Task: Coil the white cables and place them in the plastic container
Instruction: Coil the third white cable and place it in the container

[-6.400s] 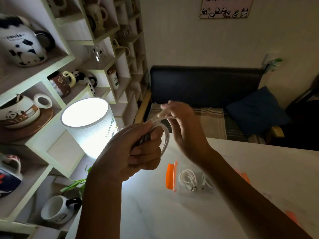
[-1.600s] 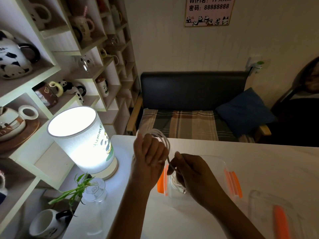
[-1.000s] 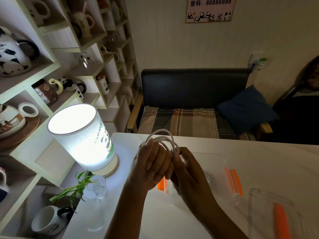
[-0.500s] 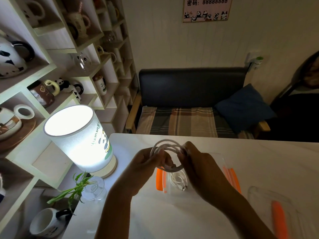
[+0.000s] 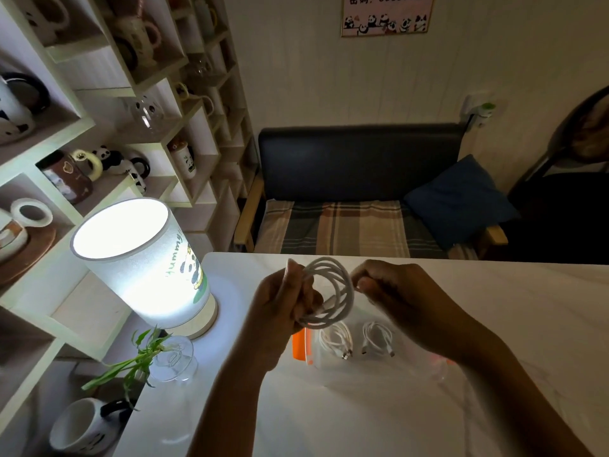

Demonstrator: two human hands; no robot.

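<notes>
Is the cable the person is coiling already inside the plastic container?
No, the coiled cable is in the air above the plastic container, gripped by the left hand and pinched by the right hand.

Light: a lit cylindrical table lamp (image 5: 141, 258) with a panda print glows in a dim room.
Table: a white tabletop (image 5: 527, 324) fills the lower right.
Shelves: white cubby shelving (image 5: 108, 103) on the left holds panda mugs and teapots.
Seating: a dark-backed bench (image 5: 356, 159) with a plaid cushion and a blue pillow (image 5: 461, 199) stands against the far wall.
Wall: pale panelling carries a panda poster (image 5: 385, 14).
Plant: green stems stand in a glass vase (image 5: 171, 361) beside the lamp.
</notes>
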